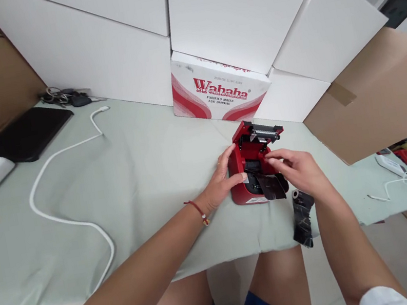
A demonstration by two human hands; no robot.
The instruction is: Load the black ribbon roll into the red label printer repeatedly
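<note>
A red label printer stands on the cloth-covered table with its lid raised. My left hand grips its left wall, fingers along the outside and thumb over the near edge. My right hand is at the right side of the opening, thumb and fingertips pinched together; whatever they grip is hidden. A dark strip of film hangs out over the printer's front. Beside it, near the table's front edge, lies a small roll with crumpled black film.
Behind the printer are a Wahaha water carton and stacked white boxes. A white cable snakes across the left side. Keys and a black flat item lie far left. A brown carton stands right.
</note>
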